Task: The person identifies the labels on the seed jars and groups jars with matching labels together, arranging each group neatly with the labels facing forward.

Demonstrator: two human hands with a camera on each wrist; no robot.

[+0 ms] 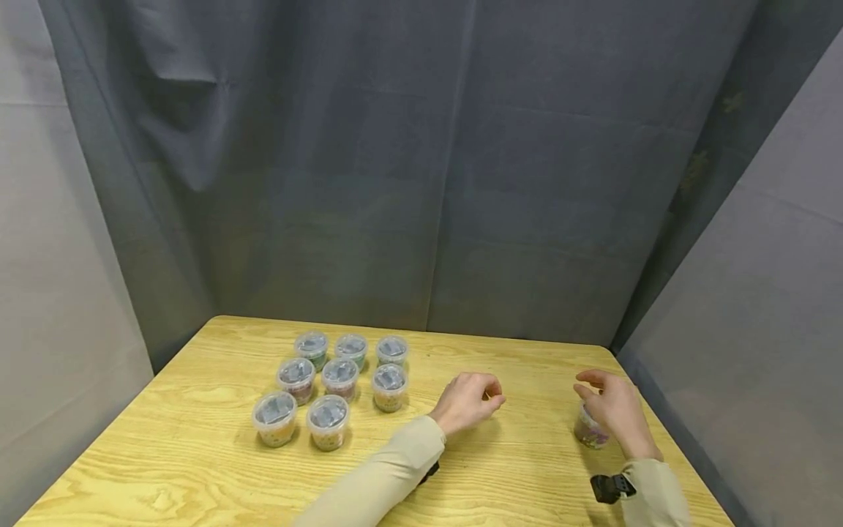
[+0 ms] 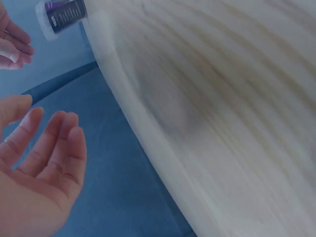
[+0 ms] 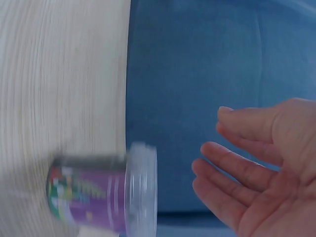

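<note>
A small tub with a purple label and a clear lid stands on the right side of the table. Above it is my right hand, its fingers loosely bent and holding nothing. In the right wrist view a gap shows between the fingertips and the tub's clear lid. My left hand hovers over the middle of the table, relaxed and without anything in its grasp; its palm and bent fingers show in the left wrist view. Nearest to it on the left is a lidded tub with yellowish sides.
Several more clear-lidded tubs stand in rows at left, among them an orange-yellow one in front and a green one at the back. Dark cloth hangs behind the wooden table, with pale cloth along the right.
</note>
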